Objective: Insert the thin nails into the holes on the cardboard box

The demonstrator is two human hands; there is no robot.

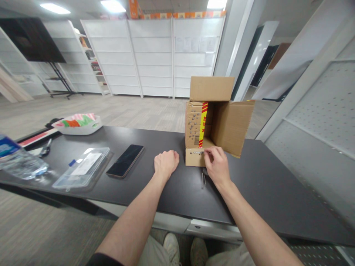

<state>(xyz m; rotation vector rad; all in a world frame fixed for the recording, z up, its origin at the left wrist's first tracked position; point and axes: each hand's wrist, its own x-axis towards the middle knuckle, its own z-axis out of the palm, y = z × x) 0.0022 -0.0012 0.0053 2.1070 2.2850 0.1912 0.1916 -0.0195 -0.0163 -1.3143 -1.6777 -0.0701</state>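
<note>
Watching the head view remotely, I am counting two hands at work on one surface (pixel 259 177). One cardboard box (pixel 189 118) is standing upright with its open side facing the wearer, just ahead of the right hand (pixel 218 162) and to the right of the left hand (pixel 166 162). The right hand is touching the lower flap (pixel 195 160), thumb and fingertips bunched close beside a row of small metal heads (pixel 197 152); I am not able to tell whether it is clamped on anything. The left hand is resting on the surface, fingers curled together into a fist, near the box but apart from it.

Counts: I am seeing at least two long metal fasteners (pixel 202 181) lying just below the box, near the right wrist. More heads are dotting the box's left front panel, too small for a sure count. To the left of the left hand I am logging one phone (pixel 125 161), one clear plastic case (pixel 83 168), one bottle (pixel 19 159) and one white tray (pixel 79 129).
</note>
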